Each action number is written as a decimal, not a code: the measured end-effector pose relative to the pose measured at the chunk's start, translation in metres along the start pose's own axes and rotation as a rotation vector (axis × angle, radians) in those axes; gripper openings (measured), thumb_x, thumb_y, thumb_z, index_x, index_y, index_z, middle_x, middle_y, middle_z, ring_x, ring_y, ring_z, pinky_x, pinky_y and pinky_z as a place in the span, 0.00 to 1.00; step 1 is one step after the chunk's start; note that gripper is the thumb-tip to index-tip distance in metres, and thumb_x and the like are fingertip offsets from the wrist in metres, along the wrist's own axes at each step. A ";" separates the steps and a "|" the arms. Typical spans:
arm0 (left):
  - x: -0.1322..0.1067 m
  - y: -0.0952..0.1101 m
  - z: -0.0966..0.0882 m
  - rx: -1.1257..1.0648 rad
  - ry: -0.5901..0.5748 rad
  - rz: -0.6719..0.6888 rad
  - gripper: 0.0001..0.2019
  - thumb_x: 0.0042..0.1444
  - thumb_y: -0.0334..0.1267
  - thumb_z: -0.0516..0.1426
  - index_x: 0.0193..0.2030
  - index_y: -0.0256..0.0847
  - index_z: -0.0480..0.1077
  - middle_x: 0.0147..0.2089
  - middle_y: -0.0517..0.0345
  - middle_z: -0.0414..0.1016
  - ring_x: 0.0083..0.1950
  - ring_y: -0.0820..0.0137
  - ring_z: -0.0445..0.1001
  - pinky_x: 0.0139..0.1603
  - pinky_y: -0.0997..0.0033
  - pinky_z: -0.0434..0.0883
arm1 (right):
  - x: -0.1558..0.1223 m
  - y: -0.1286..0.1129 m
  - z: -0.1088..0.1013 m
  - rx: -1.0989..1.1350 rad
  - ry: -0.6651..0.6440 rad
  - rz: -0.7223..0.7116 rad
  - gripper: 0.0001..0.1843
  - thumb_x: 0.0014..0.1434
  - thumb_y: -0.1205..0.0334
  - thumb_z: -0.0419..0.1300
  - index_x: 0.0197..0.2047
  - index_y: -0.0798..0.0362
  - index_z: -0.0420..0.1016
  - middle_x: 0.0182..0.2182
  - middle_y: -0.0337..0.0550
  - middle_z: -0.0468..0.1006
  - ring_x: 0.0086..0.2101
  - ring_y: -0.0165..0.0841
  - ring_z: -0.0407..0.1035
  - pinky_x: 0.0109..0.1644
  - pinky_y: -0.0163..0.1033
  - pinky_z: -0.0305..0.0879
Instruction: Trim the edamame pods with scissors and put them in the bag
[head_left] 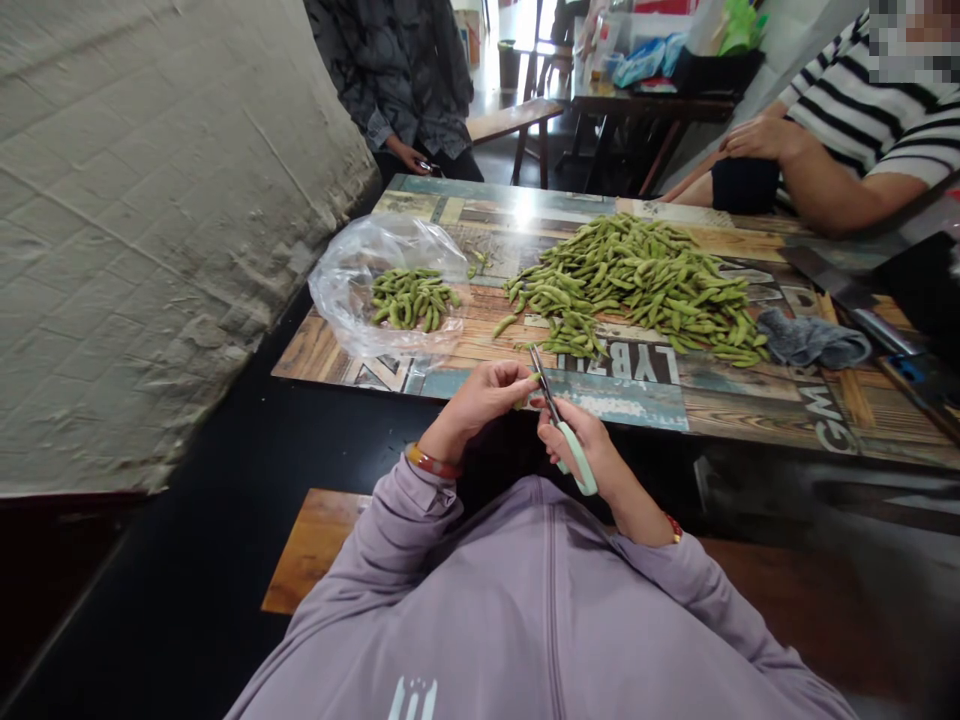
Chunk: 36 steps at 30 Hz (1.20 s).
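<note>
My left hand [480,400] is closed in a pinch on a green bean pod [529,384] at the table's near edge. My right hand [581,445] grips pale green-handled scissors [559,420], whose blades meet the pod's tip. A large heap of green pods [637,285] lies on the table just beyond my hands. A smaller batch of pods [412,298] rests on a clear plastic bag [352,280] to the left.
The patterned wooden table [750,400] holds a grey cloth [814,342] at the right. A person in a striped shirt [862,110] sits at the far right. Another person [405,80] sits beyond the table's far end. A rough white wall [150,220] runs along the left.
</note>
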<state>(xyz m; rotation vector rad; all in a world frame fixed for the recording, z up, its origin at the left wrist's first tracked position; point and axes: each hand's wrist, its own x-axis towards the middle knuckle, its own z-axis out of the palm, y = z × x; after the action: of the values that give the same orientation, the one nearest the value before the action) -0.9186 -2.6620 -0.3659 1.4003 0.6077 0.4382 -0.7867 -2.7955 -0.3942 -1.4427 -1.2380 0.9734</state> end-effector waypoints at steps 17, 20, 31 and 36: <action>0.004 -0.002 -0.003 -0.229 0.107 -0.016 0.19 0.47 0.49 0.69 0.31 0.37 0.67 0.20 0.69 0.63 0.17 0.82 0.60 0.18 0.80 0.56 | -0.002 -0.006 0.005 0.218 0.042 0.159 0.28 0.61 0.39 0.58 0.53 0.54 0.69 0.24 0.31 0.69 0.15 0.24 0.62 0.16 0.30 0.61; 0.006 -0.003 -0.003 -0.388 0.178 0.010 0.21 0.42 0.46 0.72 0.31 0.37 0.67 0.23 0.66 0.69 0.21 0.79 0.68 0.22 0.79 0.65 | -0.003 -0.005 0.001 0.228 0.065 0.145 0.26 0.61 0.40 0.58 0.52 0.53 0.68 0.25 0.32 0.69 0.17 0.24 0.63 0.18 0.31 0.62; 0.006 -0.008 -0.001 -0.554 0.311 0.093 0.18 0.41 0.39 0.72 0.30 0.36 0.68 0.24 0.66 0.69 0.24 0.79 0.71 0.25 0.80 0.67 | -0.006 0.001 0.007 0.181 -0.003 0.064 0.26 0.61 0.41 0.60 0.54 0.50 0.67 0.38 0.40 0.69 0.28 0.28 0.67 0.32 0.36 0.72; 0.005 -0.009 0.001 -0.531 0.292 0.102 0.18 0.41 0.40 0.72 0.29 0.36 0.68 0.24 0.64 0.71 0.24 0.78 0.72 0.27 0.80 0.68 | 0.000 0.002 0.013 0.160 0.006 0.050 0.26 0.61 0.41 0.61 0.53 0.50 0.68 0.37 0.40 0.69 0.27 0.27 0.66 0.31 0.36 0.72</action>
<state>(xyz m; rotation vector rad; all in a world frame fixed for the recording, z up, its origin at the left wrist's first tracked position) -0.9148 -2.6615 -0.3754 0.8664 0.5997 0.8298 -0.7993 -2.7936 -0.3991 -1.3558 -1.0984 1.0761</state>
